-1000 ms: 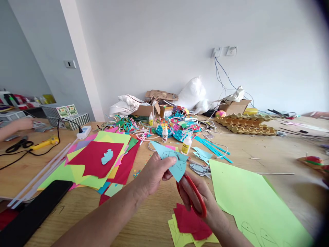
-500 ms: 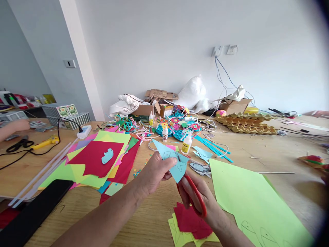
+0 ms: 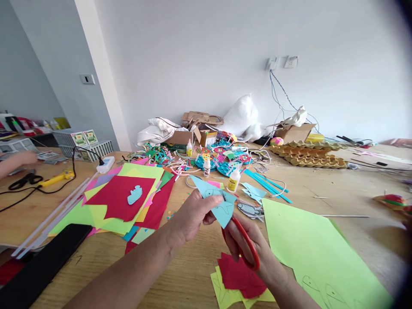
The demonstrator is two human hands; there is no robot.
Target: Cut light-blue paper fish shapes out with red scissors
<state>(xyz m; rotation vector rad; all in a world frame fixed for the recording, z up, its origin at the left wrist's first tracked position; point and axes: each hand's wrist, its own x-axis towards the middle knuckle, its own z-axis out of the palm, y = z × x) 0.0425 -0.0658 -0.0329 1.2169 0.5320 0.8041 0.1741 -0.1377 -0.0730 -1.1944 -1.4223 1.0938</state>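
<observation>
My left hand (image 3: pixel 196 212) pinches a light blue paper piece (image 3: pixel 222 210) that has a fish drawn on it, with the thumb on top. My right hand (image 3: pixel 246 242) is wrapped round the red handles of the scissors (image 3: pixel 249 251); their blades are at the paper's lower right edge, mostly hidden. Beneath my right hand lie red paper pieces (image 3: pixel 240 279) on yellow ones (image 3: pixel 222 294). A grey fish cutout (image 3: pixel 250 210) rests just beyond my right hand, near light blue scraps (image 3: pixel 254 192). Green paper (image 3: pixel 315 244) with drawn fish outlines lies to the right.
Coloured sheets (image 3: pixel 124 193) with a blue fish cutout (image 3: pixel 134 195) are stacked at left, beside a black case (image 3: pixel 48 262). Glue bottles (image 3: pixel 234 179), craft scraps, boxes and egg trays (image 3: pixel 305 154) stand further back. Another person's hand (image 3: pixel 24 159) shows at far left.
My hands and the blue paper have barely moved; the scissor handles have shifted very slightly. At far left, the other person's hand is a little lower and more blurred.
</observation>
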